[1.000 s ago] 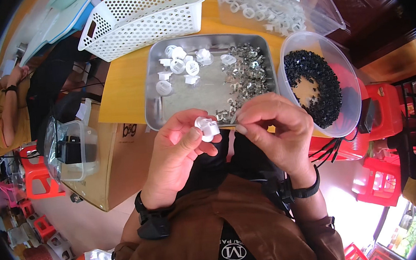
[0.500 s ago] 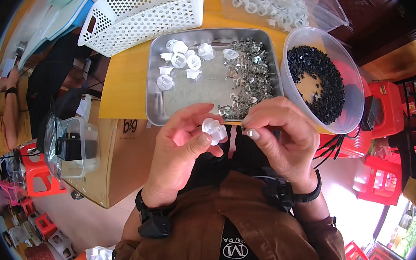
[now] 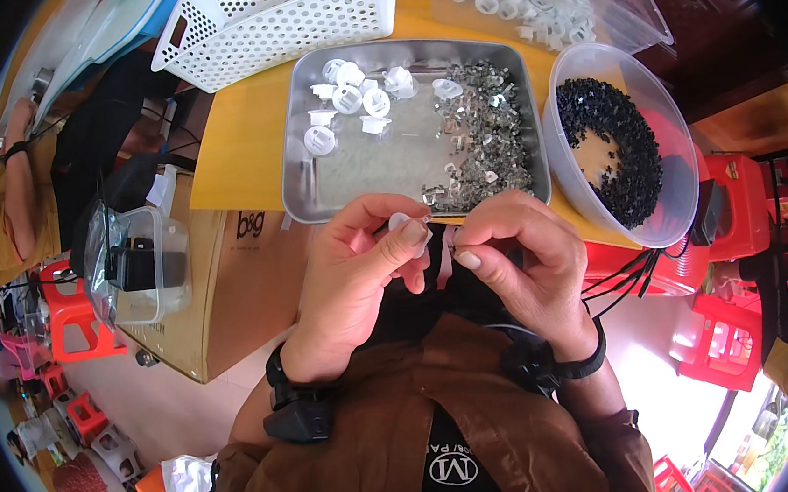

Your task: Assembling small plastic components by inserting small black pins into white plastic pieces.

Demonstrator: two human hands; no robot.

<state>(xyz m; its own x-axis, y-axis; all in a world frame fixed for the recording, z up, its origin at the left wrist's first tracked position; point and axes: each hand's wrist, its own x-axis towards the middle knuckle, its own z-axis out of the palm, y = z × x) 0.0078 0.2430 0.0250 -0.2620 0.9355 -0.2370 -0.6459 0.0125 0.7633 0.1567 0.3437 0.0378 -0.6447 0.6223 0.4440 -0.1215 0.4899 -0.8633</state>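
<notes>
My left hand (image 3: 346, 288) pinches a small white plastic cap-like part (image 3: 398, 220) between thumb and fingers, and the thumb covers much of it. Close beside it, my right hand (image 3: 536, 257) is closed in a pinch, with a tiny dark piece at the fingertips, too small to name. Both hands are just in front of a metal tray (image 3: 341, 180). Several similar white round parts (image 3: 347, 98) lie in its left half. A heap of small clear and metallic-looking pieces (image 3: 496, 148) fills the right side.
Right of the tray stands a clear round tub (image 3: 682, 211) with small black pieces (image 3: 637, 183). Behind are a white perforated basket (image 3: 300, 29) and a clear bin (image 3: 647, 27) of white rings. A cardboard box (image 3: 249, 305) and another person's arm (image 3: 19, 194) are at left.
My left hand has turned the white part so its thumb hides more of it. The right hand has moved slightly left, nearer to it. The view has shifted slightly.
</notes>
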